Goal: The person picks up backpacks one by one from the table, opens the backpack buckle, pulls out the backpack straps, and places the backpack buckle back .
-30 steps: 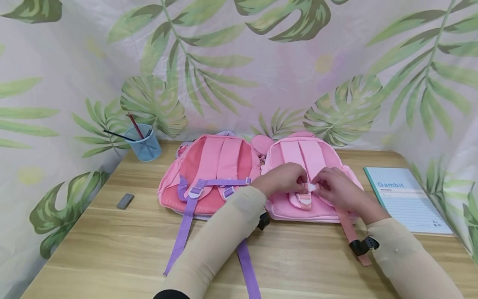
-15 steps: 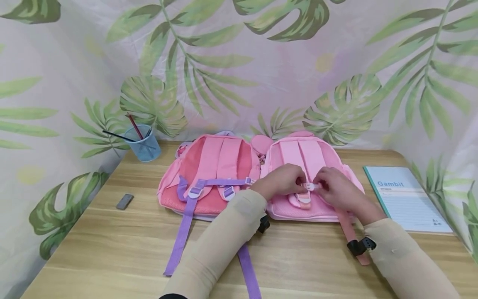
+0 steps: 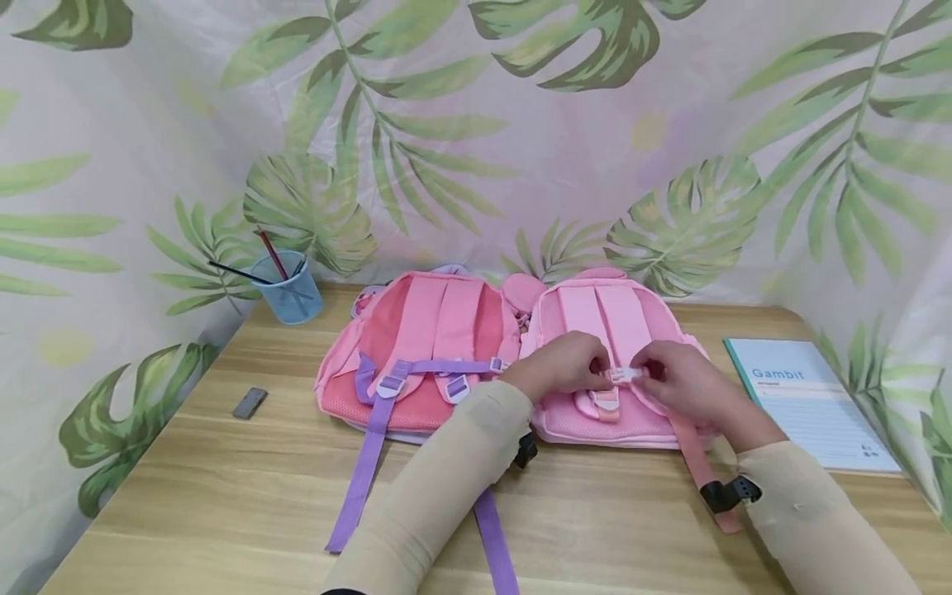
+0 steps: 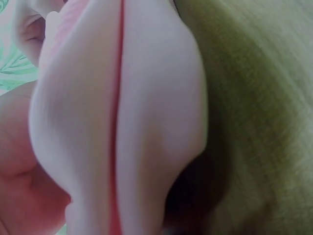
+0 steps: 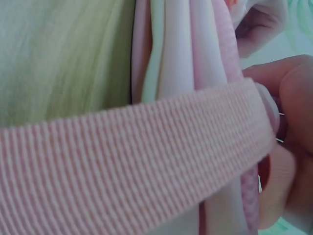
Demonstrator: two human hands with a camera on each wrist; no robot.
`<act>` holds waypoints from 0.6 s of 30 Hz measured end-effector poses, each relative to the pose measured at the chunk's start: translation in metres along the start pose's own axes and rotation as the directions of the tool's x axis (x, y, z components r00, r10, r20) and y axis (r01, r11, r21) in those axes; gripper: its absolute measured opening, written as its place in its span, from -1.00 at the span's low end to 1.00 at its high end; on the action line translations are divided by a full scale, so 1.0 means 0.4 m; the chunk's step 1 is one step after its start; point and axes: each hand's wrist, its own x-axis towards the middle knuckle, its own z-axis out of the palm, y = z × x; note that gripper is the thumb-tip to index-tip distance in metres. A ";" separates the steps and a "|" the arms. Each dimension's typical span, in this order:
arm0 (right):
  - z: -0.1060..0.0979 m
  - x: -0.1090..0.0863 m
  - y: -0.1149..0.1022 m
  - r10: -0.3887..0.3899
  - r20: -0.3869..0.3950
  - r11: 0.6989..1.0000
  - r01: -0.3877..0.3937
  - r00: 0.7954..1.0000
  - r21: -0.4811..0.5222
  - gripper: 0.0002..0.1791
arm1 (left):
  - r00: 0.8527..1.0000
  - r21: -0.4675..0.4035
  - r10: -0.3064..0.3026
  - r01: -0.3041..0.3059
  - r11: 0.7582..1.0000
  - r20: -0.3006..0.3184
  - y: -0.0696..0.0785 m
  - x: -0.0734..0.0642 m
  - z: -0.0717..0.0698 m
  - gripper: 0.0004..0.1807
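A light pink backpack (image 3: 550,413) lies on the table with its strap side up. Over its lower back, both hands hold a white plastic buckle (image 3: 623,375) on the chest strap. My left hand (image 3: 563,364) pinches the left end. My right hand (image 3: 683,378) pinches the right end, fingers curled. Whether the buckle's two halves are fully joined cannot be told. A ribbed pink strap (image 5: 132,161) crosses the right wrist view and hangs toward the table's front. In the left wrist view, the bag's pale side (image 4: 151,98) fills the middle and hides most of the hand.
Left of it lies a second, coral-pink backpack (image 3: 420,326) with purple straps (image 3: 362,479). A blue pencil cup (image 3: 294,299) stands at the back left, near a grey eraser-like block (image 3: 249,402). A notebook (image 3: 818,409) lies at the right.
My right hand has shifted slightly right, and a little more of the white buckle shows between the fingers. The left hand stays nearly in place. The head view has tilted slightly.
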 end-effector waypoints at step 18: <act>-0.023 -0.021 0.030 -0.025 -0.044 0.989 0.031 0.999 0.146 -0.58 | 1.000 -0.003 -0.002 0.002 1.000 0.008 -0.004 0.000 0.004 -0.80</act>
